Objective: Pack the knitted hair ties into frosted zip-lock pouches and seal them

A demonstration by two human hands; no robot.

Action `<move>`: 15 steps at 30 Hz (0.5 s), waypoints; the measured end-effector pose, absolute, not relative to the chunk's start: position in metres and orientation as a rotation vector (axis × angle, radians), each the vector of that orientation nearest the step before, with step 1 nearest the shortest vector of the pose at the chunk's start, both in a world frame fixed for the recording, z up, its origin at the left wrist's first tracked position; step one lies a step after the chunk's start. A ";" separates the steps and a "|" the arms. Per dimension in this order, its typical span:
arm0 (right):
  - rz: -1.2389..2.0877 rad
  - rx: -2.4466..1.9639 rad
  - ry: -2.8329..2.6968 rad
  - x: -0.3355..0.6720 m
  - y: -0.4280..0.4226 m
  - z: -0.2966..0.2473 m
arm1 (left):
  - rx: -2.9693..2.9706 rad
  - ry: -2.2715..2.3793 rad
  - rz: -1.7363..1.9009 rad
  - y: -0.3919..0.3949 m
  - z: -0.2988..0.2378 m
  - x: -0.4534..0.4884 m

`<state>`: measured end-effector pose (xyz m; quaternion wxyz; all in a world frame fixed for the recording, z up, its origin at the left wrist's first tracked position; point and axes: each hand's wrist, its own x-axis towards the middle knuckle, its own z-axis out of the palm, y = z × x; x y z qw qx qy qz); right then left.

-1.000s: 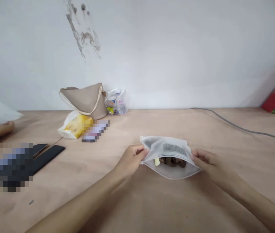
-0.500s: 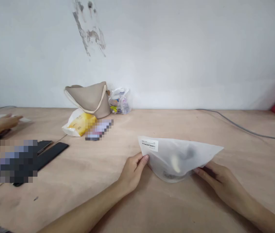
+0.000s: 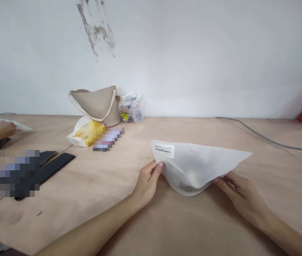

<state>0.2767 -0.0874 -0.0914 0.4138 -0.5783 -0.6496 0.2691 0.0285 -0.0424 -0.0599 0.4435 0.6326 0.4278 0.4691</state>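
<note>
Between hands (image 3: 148,186), frosted plastic bag (image 3: 201,163), pale item (image 3: 192,176) inside.

Left hand (image 3: 147,185): It is bare and slim, with long thin fingers. No ring or glove is on it, and the thumbnail (image 3: 161,165) is cut short.

Right hand (image 3: 240,196): It is also bare and narrow, and the fingers are long. Thin lines of shadow are between them.

Left forearm (image 3: 94,227): It is bare and smooth, and it becomes thinner to the wrist.

Right forearm (image 3: 286,229): It is bare too, long and thin, with no mark on the skin that I can see.
</note>
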 end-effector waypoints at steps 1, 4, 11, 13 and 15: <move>0.694 -1.448 -1.593 0.276 -0.087 -0.090 | 1.550 1.059 1.189 -0.042 -0.060 0.029; 0.785 -1.372 -1.446 0.272 -0.086 -0.085 | 1.457 1.044 1.255 -0.038 -0.060 0.030; 0.768 -1.263 -1.255 0.259 -0.068 -0.076 | 0.978 0.874 1.245 -0.022 -0.070 0.042; 0.759 -1.248 -1.215 0.259 -0.059 -0.079 | 0.894 0.864 1.271 -0.015 -0.070 0.046; 0.764 -1.243 -1.206 0.261 -0.049 -0.083 | 0.838 0.862 1.290 -0.009 -0.069 0.050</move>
